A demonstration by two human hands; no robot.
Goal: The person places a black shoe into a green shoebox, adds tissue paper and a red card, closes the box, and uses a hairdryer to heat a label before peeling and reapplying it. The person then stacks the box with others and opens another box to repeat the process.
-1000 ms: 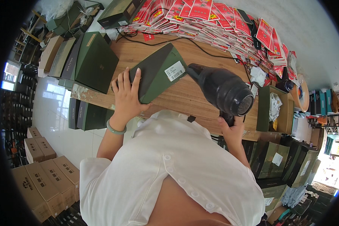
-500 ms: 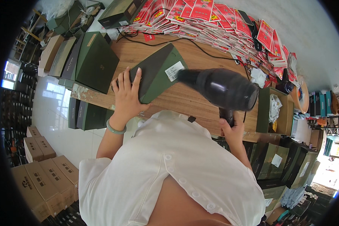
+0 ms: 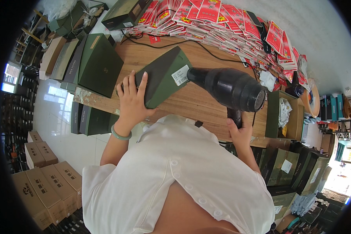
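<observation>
Left hand (image 3: pixel 132 97) is on the green-and-black box (image 3: pixel 160 86): fingers spread over the dark face, thumb along the near edge, holding it steady. Box sits on the wooden table (image 3: pixel 189 106) right in front of the person, set at an angle. Right hand (image 3: pixel 241 133) is wrapped round the handle of the black hair dryer (image 3: pixel 232 89), a firm grasp, though most of the fingers are hidden. Nozzle points left at the white label (image 3: pixel 180 75) on the green side, tip at the label's right edge; touching or just off it, I can't tell. Can't tell either whether the dryer is running.

Step in hand, by my read: aiming warm air at the label while the box is braced. Next move seems to call for a steady left hold and the nozzle kept close, passed evenly across the label. Scorching or warping the card looks like the risk if it lingers. Red packets (image 3: pixel 208 24) are heaped at the far side.
</observation>
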